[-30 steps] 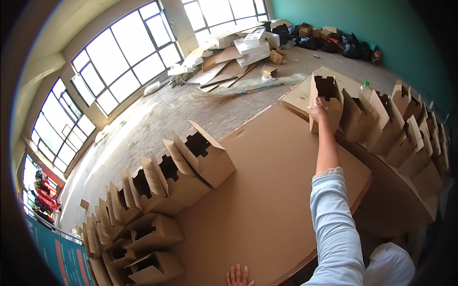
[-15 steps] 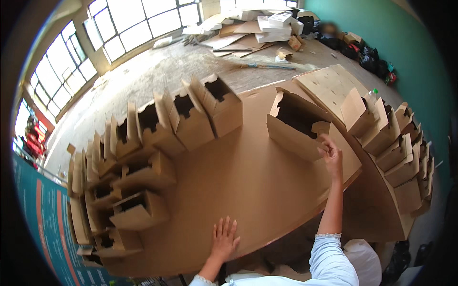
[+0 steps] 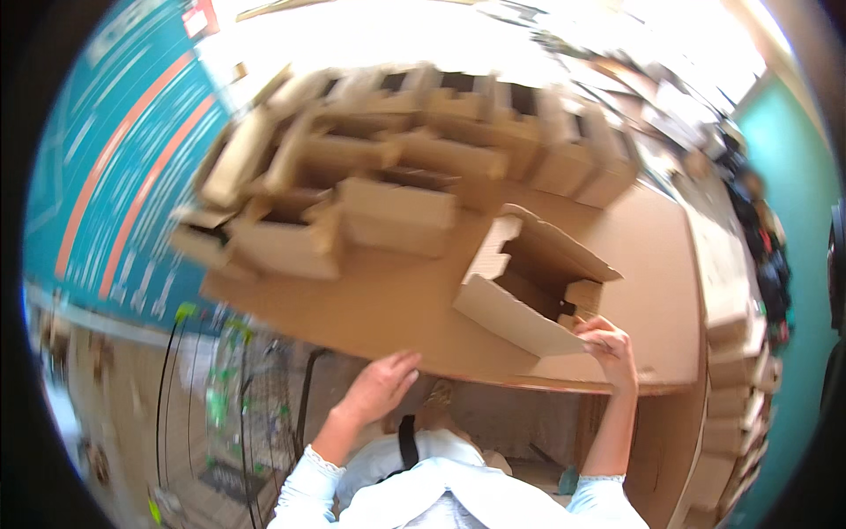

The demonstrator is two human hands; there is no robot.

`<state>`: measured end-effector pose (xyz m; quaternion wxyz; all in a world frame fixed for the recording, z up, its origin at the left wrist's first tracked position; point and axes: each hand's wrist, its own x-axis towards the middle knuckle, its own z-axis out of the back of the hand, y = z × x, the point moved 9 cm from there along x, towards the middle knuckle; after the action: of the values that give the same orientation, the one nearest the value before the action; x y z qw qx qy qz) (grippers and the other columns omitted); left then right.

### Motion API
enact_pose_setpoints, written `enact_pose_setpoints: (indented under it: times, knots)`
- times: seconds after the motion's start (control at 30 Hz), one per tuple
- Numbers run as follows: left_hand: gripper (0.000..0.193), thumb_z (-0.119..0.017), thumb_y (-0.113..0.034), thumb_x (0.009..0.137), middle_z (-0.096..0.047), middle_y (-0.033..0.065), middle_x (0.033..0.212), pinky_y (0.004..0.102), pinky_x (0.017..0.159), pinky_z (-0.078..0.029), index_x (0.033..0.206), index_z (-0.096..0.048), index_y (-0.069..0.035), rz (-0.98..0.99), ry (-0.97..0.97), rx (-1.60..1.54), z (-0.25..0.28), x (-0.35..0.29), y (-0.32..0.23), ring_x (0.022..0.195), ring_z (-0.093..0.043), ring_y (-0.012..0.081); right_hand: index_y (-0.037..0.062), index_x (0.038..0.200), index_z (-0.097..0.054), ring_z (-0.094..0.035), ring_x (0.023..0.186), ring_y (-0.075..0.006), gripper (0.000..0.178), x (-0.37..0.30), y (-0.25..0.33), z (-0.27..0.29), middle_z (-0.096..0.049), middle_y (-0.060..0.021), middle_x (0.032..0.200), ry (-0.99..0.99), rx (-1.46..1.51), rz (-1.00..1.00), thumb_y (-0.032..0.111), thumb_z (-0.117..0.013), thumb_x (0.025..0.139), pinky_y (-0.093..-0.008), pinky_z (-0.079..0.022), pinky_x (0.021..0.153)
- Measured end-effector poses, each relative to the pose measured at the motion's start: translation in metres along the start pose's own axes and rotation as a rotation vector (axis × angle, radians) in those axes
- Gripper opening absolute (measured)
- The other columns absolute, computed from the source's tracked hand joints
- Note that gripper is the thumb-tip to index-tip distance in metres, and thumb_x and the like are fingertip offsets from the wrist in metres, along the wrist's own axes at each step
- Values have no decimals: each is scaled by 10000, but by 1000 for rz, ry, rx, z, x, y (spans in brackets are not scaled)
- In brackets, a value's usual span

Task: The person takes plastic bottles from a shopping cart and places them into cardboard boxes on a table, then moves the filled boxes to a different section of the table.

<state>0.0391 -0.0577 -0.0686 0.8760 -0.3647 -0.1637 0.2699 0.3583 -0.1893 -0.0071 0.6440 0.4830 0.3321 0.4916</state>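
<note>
An open-topped brown cardboard box [image 3: 515, 319] stands on the cardboard-covered table [image 3: 388, 317], its top flaps raised. My right hand [image 3: 608, 344] is closed on the box's near right corner, beside a small inner flap; the fingertips partly hide what they pinch. By the table's near edge is my left hand [image 3: 381, 386], fingers stretched out and holding nothing. It stays apart from the box.
Several similar open boxes [image 3: 397, 212] crowd the left and far part of the table. More boxes [image 3: 731, 406] line the right side. A teal printed banner [image 3: 132, 167] hangs at left, above a wire rack [image 3: 220, 406] of green-tinted bottles.
My view has swung left. My right hand has closed on the box's corner, and the box sits nearer to me. My left hand has lifted from the tabletop to the near edge.
</note>
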Motion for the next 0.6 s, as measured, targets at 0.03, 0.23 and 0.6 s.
enact_pose_setpoints:
  times: [0.03, 0.23, 0.6]
  knots:
    - [269, -592, -107, 912, -630, 206, 1175, 421, 928, -496, 1144, -622, 26, 37, -98, 27, 30, -20, 15, 1080, -607, 370, -8, 907, -717, -609, 888, -197, 143, 4, -2, -13, -643, -111, 907, 11, -5, 74, 80, -694, 797, -339, -486, 878]
    - [248, -548, -124, 944, -681, 215, 1048, 395, 834, -519, 1129, -639, 13, 604, -730, 163, 221, -249, 183, 966, -662, 358, -31, 928, -693, -622, 1012, -238, 185, 17, 3, -47, -662, -136, 1080, 128, -226, -120, 106, -714, 805, -372, -477, 951]
    - [389, -747, -220, 723, -670, 261, 952, 408, 798, -533, 1005, -655, 32, 1437, -602, 337, 133, -593, 505, 909, -682, 328, 17, 1003, -658, -575, 1109, -281, 331, 45, 47, -78, -642, -145, 1124, 164, -860, -130, -82, -666, 687, -423, -426, 1016]
